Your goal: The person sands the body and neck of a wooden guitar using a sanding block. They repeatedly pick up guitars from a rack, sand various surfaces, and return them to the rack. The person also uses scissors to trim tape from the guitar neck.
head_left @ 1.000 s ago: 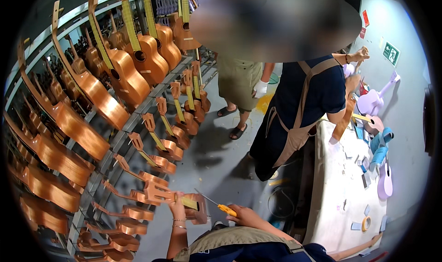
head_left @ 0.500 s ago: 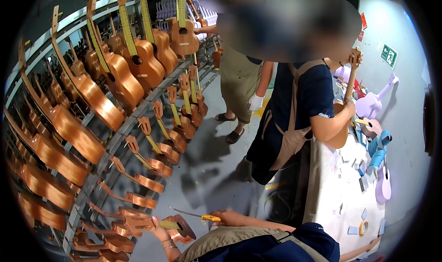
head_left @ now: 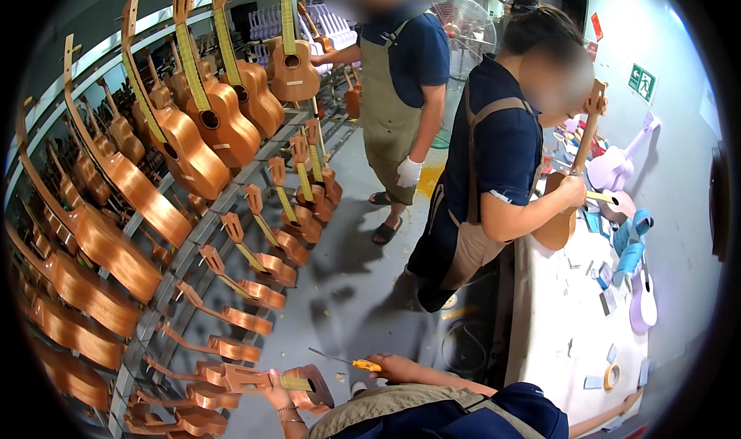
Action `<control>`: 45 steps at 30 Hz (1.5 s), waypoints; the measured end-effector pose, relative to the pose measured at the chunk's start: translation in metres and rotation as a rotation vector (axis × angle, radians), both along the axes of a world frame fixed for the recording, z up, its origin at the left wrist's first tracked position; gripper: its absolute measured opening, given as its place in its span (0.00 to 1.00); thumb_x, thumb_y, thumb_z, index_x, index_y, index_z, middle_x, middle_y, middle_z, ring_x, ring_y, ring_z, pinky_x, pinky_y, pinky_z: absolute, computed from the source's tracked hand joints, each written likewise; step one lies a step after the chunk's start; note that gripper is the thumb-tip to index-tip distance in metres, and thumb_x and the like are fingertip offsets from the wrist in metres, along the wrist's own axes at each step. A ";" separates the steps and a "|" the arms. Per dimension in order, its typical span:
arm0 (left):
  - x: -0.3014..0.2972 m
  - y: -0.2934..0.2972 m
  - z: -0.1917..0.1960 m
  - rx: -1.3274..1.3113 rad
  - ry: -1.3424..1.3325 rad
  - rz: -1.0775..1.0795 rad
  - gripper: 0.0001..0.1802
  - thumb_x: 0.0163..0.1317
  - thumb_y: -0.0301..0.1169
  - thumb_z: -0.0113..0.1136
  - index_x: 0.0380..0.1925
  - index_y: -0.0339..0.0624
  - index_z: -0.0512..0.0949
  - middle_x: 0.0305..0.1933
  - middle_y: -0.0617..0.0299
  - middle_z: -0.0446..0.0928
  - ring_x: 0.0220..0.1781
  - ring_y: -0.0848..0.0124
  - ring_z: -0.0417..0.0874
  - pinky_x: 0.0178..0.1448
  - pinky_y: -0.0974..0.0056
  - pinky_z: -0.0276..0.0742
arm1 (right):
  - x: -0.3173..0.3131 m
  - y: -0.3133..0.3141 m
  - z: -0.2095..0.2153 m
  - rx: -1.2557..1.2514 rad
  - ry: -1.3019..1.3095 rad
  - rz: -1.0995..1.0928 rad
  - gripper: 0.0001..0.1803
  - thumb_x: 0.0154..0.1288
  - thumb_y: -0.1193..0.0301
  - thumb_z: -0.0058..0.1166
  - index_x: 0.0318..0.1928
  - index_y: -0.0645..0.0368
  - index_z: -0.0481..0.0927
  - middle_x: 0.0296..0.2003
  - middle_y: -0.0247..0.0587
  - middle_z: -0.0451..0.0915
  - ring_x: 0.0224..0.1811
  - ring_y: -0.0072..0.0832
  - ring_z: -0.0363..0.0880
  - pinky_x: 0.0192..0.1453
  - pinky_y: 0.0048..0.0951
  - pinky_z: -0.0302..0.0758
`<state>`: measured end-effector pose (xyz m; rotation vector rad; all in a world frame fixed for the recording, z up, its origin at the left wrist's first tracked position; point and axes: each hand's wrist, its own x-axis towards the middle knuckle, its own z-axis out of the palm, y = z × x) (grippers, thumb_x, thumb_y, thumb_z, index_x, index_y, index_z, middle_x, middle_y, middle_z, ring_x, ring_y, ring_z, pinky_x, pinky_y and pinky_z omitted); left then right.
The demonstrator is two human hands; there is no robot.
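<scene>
My left hand (head_left: 279,391) is wrapped around the neck of a brown ukulele (head_left: 316,390), close to its headstock. That ukulele lies sideways, its soundhole and yellowish fingerboard showing, beside the lower end of the rack. My right hand (head_left: 392,368) is closed around the yellow handle of a thin tool (head_left: 361,364). The tool's slender metal shaft bends slightly and points left toward the ukulele, apart from it. The exact kind of tool is unclear.
A metal rack (head_left: 171,288) on the left carries rows of brown guitars and ukuleles. One co-worker (head_left: 401,76) stands ahead, touching a hanging ukulele. Another co-worker (head_left: 502,161) holds a ukulele at the white-covered table (head_left: 532,339), where tape, sanding pads and ukuleles lie.
The view has shifted, showing more of both co-workers and a fan behind them. My two hands keep their holds on the ukulele and the tool, both slightly further right in view.
</scene>
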<state>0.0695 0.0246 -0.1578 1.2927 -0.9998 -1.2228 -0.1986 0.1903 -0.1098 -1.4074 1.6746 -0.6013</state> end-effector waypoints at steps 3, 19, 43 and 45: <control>-0.002 -0.004 -0.002 0.045 0.001 -0.002 0.12 0.64 0.28 0.53 0.44 0.33 0.67 0.42 0.58 0.71 0.42 0.68 0.75 0.51 0.64 0.75 | 0.001 0.000 0.005 0.024 0.044 0.008 0.27 0.62 0.50 0.48 0.56 0.52 0.66 0.46 0.51 0.73 0.49 0.51 0.72 0.50 0.43 0.70; -0.004 0.003 -0.023 0.008 0.071 -0.038 0.25 0.62 0.24 0.52 0.58 0.34 0.56 0.42 0.57 0.69 0.41 0.69 0.75 0.51 0.64 0.76 | 0.011 0.023 -0.011 -0.033 0.064 0.002 0.24 0.63 0.55 0.48 0.57 0.47 0.65 0.48 0.49 0.72 0.49 0.50 0.72 0.47 0.46 0.71; -0.010 -0.008 -0.033 -0.049 -0.074 -0.053 0.21 0.59 0.26 0.57 0.51 0.30 0.65 0.43 0.59 0.71 0.46 0.68 0.71 0.56 0.63 0.67 | 0.021 -0.017 0.049 -0.099 0.055 0.106 0.23 0.62 0.50 0.48 0.47 0.55 0.69 0.35 0.51 0.76 0.40 0.50 0.75 0.42 0.44 0.70; -0.006 -0.010 -0.028 -0.029 -0.224 -0.113 0.20 0.59 0.27 0.57 0.49 0.31 0.66 0.43 0.59 0.71 0.46 0.68 0.71 0.56 0.63 0.66 | 0.029 -0.030 0.094 -0.218 -0.051 0.129 0.25 0.62 0.47 0.46 0.46 0.54 0.71 0.34 0.50 0.78 0.39 0.49 0.76 0.40 0.45 0.71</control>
